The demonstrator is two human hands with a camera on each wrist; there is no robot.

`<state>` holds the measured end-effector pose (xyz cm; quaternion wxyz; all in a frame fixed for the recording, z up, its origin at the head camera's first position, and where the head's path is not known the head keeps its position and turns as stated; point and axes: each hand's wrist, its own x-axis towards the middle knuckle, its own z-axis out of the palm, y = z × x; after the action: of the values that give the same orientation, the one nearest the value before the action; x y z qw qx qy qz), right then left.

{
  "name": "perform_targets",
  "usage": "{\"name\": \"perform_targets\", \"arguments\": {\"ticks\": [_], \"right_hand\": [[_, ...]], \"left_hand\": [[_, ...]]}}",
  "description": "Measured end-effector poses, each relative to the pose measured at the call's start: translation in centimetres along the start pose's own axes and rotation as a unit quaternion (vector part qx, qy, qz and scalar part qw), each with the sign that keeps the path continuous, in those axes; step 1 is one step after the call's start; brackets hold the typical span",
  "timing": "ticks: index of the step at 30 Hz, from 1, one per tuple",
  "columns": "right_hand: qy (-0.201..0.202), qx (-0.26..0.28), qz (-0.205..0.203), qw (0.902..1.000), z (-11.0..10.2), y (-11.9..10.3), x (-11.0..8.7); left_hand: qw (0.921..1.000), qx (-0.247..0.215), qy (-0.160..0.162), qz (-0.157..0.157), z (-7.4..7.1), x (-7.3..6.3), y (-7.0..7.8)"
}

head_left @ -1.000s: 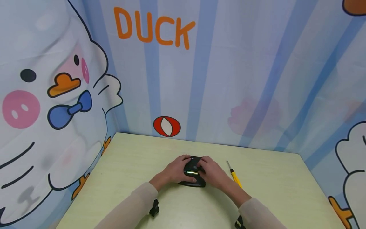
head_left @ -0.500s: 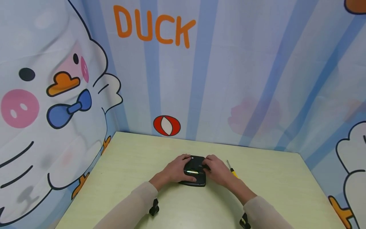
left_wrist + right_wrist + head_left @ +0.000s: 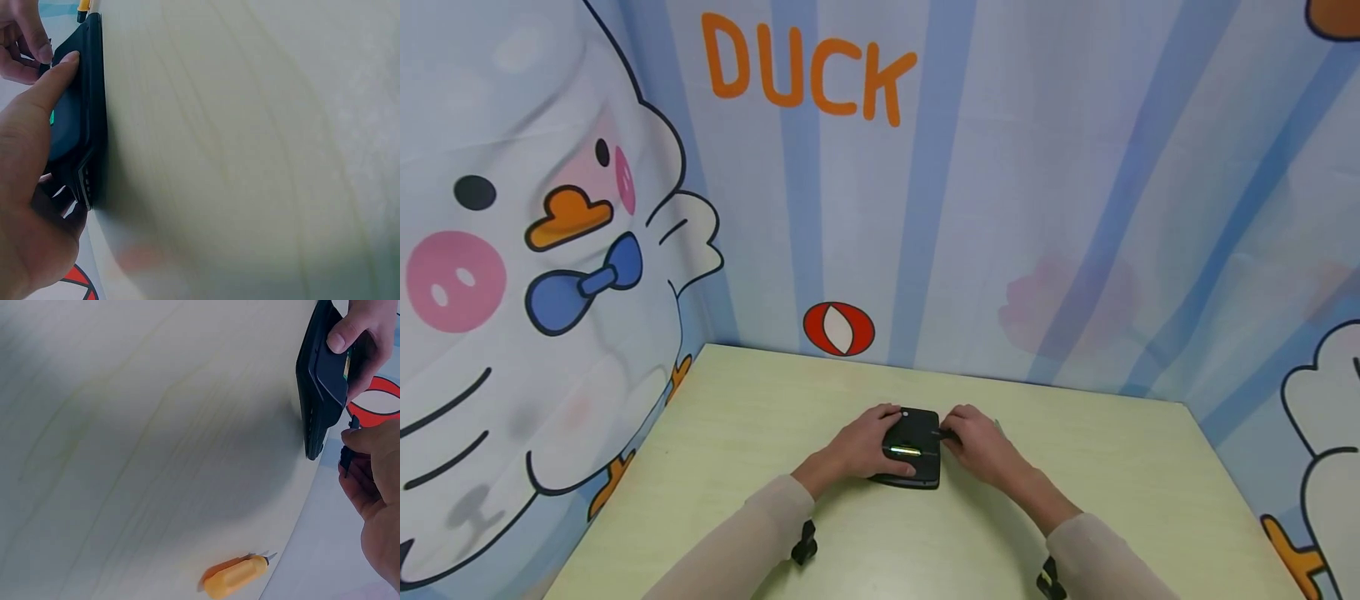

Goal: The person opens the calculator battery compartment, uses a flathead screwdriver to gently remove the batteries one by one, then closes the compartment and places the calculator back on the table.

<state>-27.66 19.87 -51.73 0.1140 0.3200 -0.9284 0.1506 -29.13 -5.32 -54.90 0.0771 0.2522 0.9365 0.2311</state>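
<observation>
A black electronic device [image 3: 922, 425] lies on the table, its upper face showing a narrow slot with a bright yellow-green strip [image 3: 905, 451], which looks like a battery. My left hand [image 3: 859, 447] grips the device from its left side, thumb on the near part and fingers at the far edge. Just off the device's right edge, my right hand [image 3: 983, 447] pinches a small flat black piece [image 3: 348, 452], perhaps a battery cover. In the right wrist view this piece is apart from the device.
A screwdriver with a yellow handle [image 3: 236, 577] lies on the table right of the device; in the head view my right hand mostly hides it. The pale table [image 3: 760, 392] meets a duck-print curtain [image 3: 985, 167] at its back edge.
My right hand has moved right, off the device's upper face, with the small black piece in its fingers. It now covers most of the screwdriver. My left hand has stayed in place.
</observation>
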Motion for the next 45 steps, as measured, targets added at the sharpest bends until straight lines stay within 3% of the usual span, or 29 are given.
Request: {"name": "perform_targets", "arguments": {"ticks": [28,45], "right_hand": [[-0.011,-0.002,0.035,0.9993,1.2,2.8,-1.2],[-0.017,0.007,0.026,0.9995,1.5,3.9,-2.1]], "left_hand": [[1.0000,0.001,0.003,-0.002,0.1,0.0,0.0],[1.0000,-0.003,-0.001,-0.003,0.0,-0.1,0.0]]}}
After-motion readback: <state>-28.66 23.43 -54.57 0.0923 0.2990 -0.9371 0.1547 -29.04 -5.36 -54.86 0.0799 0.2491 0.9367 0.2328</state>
